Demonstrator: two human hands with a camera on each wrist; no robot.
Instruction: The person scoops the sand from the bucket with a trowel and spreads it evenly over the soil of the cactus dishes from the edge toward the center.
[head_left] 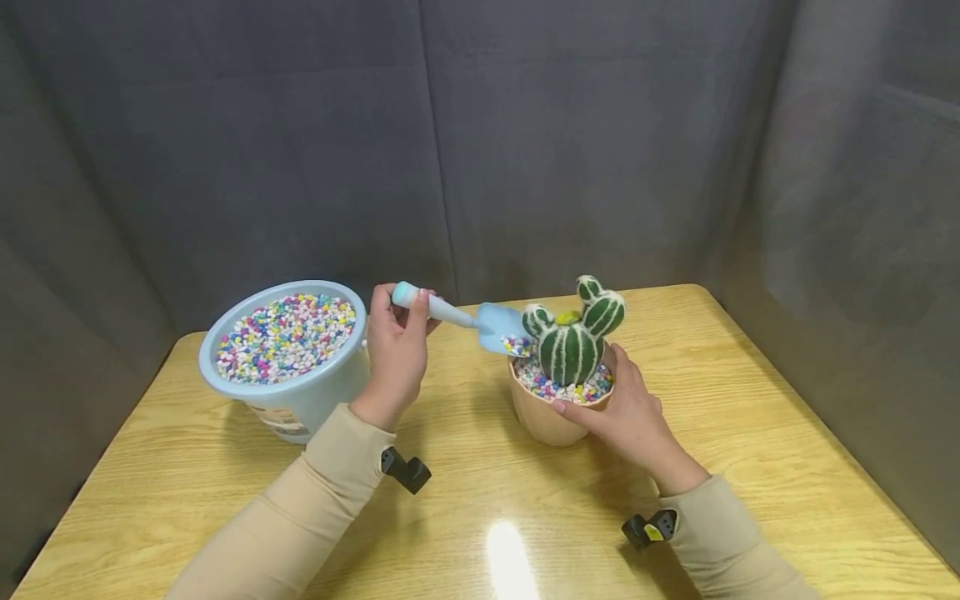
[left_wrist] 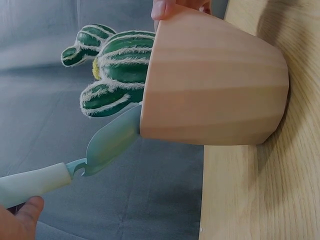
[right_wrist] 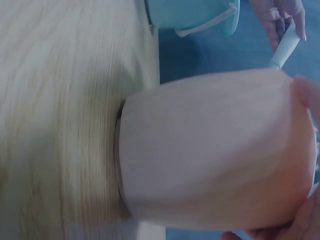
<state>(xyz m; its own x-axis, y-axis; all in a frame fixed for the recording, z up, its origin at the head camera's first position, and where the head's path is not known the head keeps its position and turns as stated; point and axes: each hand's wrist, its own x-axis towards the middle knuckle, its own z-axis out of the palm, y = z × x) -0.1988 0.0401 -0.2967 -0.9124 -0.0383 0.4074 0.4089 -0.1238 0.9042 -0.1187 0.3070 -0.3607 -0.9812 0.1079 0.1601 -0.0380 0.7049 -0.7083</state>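
My left hand [head_left: 398, 354] grips the handle of a light blue trowel [head_left: 501, 323], its blade tilted down to the left rim of a peach flowerpot [head_left: 551, 421]. Some coloured pebbles [head_left: 516, 344] lie near the blade's tip. In the pot a green cactus [head_left: 570, 354] with white fuzzy ribs stands amid more pebbles. My right hand [head_left: 633, 408] holds the pot from its right side, thumb on the front rim. The left wrist view shows the trowel blade [left_wrist: 112, 142] meeting the rim below the cactus [left_wrist: 125, 62]. Close up in the right wrist view is the pot's wall [right_wrist: 210, 150].
A light blue bucket [head_left: 330, 396] filled with multicoloured pebbles stands on the left of the wooden table [head_left: 465, 500]. Grey curtains [head_left: 600, 150] rise behind the table and along both sides. A white handle [right_wrist: 207, 24] hangs on the bucket.
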